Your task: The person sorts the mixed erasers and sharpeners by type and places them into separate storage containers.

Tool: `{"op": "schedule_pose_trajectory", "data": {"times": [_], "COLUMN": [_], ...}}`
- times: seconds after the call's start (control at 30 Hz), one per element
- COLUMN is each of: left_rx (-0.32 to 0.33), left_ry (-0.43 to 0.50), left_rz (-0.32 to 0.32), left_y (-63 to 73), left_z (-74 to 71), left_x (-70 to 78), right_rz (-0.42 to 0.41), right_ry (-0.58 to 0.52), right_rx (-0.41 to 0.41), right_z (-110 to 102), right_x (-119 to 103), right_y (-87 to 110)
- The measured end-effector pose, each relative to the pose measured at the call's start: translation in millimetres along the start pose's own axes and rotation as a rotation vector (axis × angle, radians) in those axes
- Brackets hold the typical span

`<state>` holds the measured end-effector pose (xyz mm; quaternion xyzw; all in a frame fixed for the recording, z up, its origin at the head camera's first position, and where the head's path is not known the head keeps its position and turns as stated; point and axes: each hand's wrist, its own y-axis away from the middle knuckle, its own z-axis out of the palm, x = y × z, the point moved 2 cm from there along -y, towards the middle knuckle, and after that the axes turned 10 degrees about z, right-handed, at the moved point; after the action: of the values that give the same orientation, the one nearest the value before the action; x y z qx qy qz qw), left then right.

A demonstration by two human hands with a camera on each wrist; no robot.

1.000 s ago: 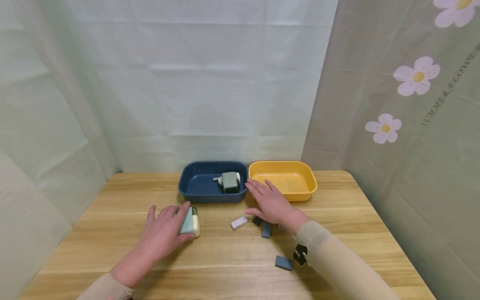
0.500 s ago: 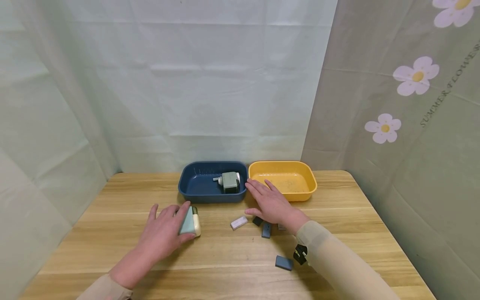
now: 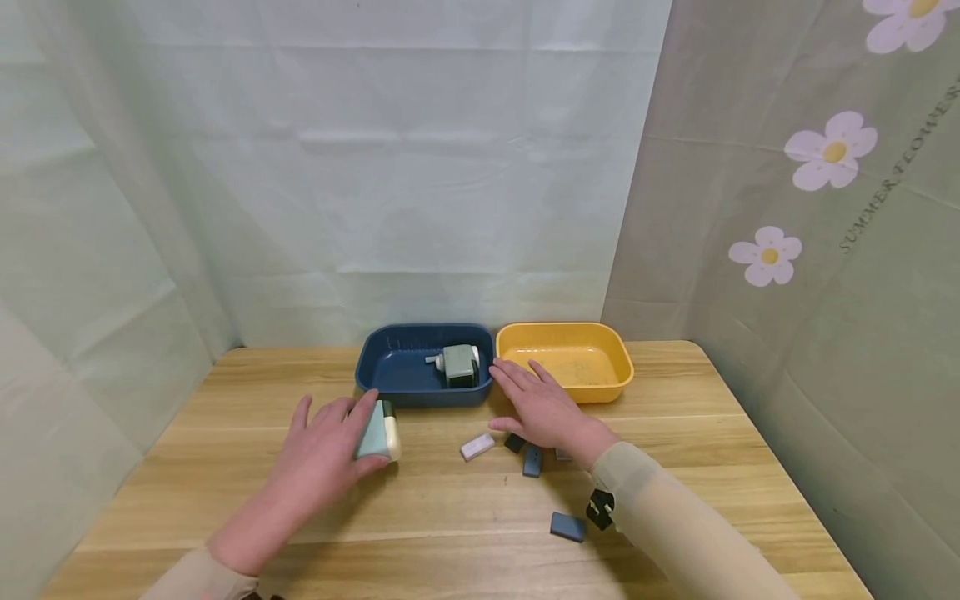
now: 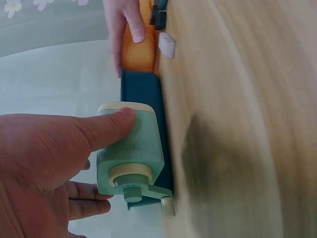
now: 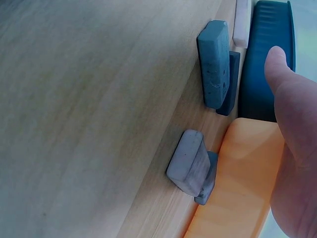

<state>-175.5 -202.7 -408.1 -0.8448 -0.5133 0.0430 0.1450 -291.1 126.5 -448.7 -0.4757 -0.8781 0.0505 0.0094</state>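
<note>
My left hand grips a mint-green and cream pencil sharpener just in front of the blue tray. In the left wrist view my thumb lies across the sharpener's top, and its crank points down. My right hand lies flat and open on the wooden table, with its fingertips by the gap between the blue tray and the yellow tray. A second green sharpener lies in the blue tray.
Small erasers lie around my right hand: a white one, two dark ones, a blue one near my sleeve, and a grey one under my palm. Nothing lies in the yellow tray. Cloth walls close in the back and right.
My left hand has carried the sharpener a little way toward the blue tray. My right hand has stayed in place.
</note>
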Motion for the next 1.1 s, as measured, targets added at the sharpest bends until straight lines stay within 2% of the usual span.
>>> {"op": "schedule_pose_trajectory", "data": {"times": [0.5, 0.7, 1.1], "left_rx": [0.032, 0.021, 0.033], "left_ry": [-0.054, -0.047, -0.065], "left_rz": [0.039, 0.017, 0.047], "left_y": [-20.4, -29.7, -48.6], "left_z": [-27.2, -34.8, -45.6], "left_x": [-0.7, 0.0, -1.0], "right_rz": [0.007, 0.009, 0.008], "right_ry": [0.008, 0.014, 0.017], "right_rx": [-0.002, -0.002, -0.004], "right_z": [1.3, 2.0, 5.0], "right_x": [1.3, 1.7, 2.6], "right_y": [0.1, 0.2, -0.6]}}
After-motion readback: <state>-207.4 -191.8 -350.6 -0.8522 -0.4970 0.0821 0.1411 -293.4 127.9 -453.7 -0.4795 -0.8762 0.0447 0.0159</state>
